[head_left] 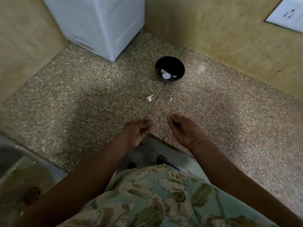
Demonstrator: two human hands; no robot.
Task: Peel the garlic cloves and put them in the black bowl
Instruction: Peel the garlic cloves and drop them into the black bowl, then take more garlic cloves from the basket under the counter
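A clove (149, 98), pale, curved and pointed at one end, is lying on the speckled granite counter (82, 104), between the hands and the bowl (178, 66). A smaller pale bit (170, 99) is lying near it to the right. The bowl, round, glossy and black, is sitting farther back, holding white pieces (166, 74) whose outlines are blurring together.

The hands are hovering apart above the counter's near edge. The right hand (183, 128) is pinching a thin pale scrap (171, 114) at its fingertips, too small to identify. The left hand (137, 130) is curling loosely, with nothing showing in it.

A smooth white appliance (98, 22) is being cut off at the top, and a dull sink (18, 174) at the lower left.
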